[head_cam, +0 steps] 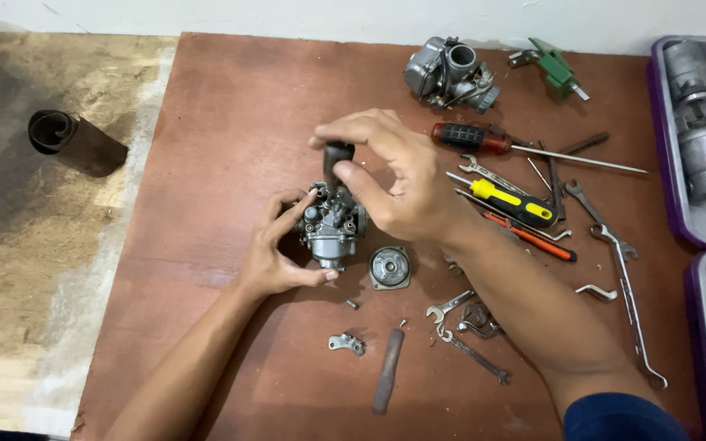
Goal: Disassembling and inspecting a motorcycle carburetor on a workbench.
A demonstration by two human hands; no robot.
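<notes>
Nearest lay one worn flat metal bar point(387, 371) and one small metal bracket point(346, 343) on the reddish-brown board counter point(222, 122). Mid-counter, the left hand point(275, 249) had its grip wrapped around the grey metal carburettor point(332, 229), while the right hand point(394, 175) had its grip clenched on a dark-handled screwdriver point(337, 159) standing on it, one round metal cover point(390, 267) beside. Farther off lay three other screwdrivers, red-and-black point(475, 139), yellow-and-black point(512, 204) and orange point(533, 238), a second carburettor point(449, 75) and two purple trays point(663, 147).

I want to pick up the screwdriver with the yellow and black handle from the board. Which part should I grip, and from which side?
Grip the yellow-and-black screwdriver by its thick handle, coming from above. The handle lies flat and is its widest part, while the thin shaft points toward the right hand. An orange-handled tool lies close below it and wrenches just above, so a side approach looks crowded.
</notes>
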